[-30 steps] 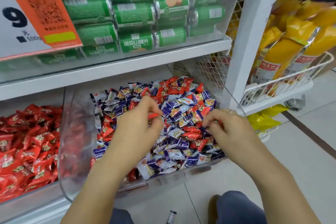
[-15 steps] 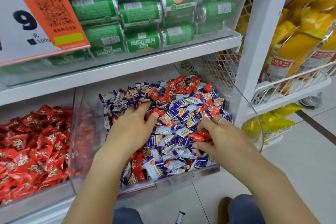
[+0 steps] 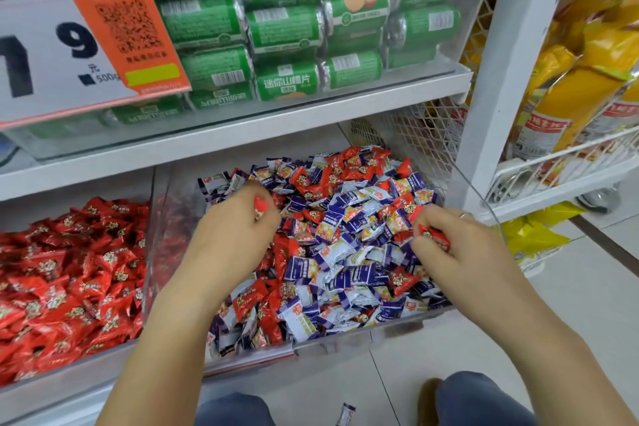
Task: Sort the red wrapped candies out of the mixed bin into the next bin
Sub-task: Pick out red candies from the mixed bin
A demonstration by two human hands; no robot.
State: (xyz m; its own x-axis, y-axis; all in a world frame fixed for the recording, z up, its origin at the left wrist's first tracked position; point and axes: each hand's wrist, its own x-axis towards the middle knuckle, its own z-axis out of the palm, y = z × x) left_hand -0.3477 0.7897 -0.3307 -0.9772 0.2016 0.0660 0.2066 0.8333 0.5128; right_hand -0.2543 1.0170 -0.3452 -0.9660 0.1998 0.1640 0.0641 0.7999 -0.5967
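Two red candies are in hand. The left hand (image 3: 235, 235) pinches one red candy (image 3: 261, 208) at its fingertips, fingers curled, over the 10 o'clock part of the mixed bin (image 3: 345, 344). The right hand (image 3: 460, 245) has its fingers curled round a second red candy (image 3: 434, 235) at the bin's 3 o'clock edge. Neither piece has gone across yet.

By my judgement the sort is far from finished. Red pieces still show all through the heap: a cluster at 12 o'clock, several in the middle, and a clump at 7 o'clock beneath the left wrist. I make out well over a dozen, too tangled with the purple-and-white candies (image 3: 349, 204) to count exactly; the purple ones outnumber them heavily.

The next bin (image 3: 69, 380), at 9 o'clock, touches the mixed bin side by side and holds a deep bed of red candies only, too many to count.

Outward: green tubes (image 3: 287, 28) on the shelf at 12 o'clock, a price sign (image 3: 69, 34) at 11, yellow bags (image 3: 587, 73) at 2, and one stray candy (image 3: 345, 413) on the floor at 6.
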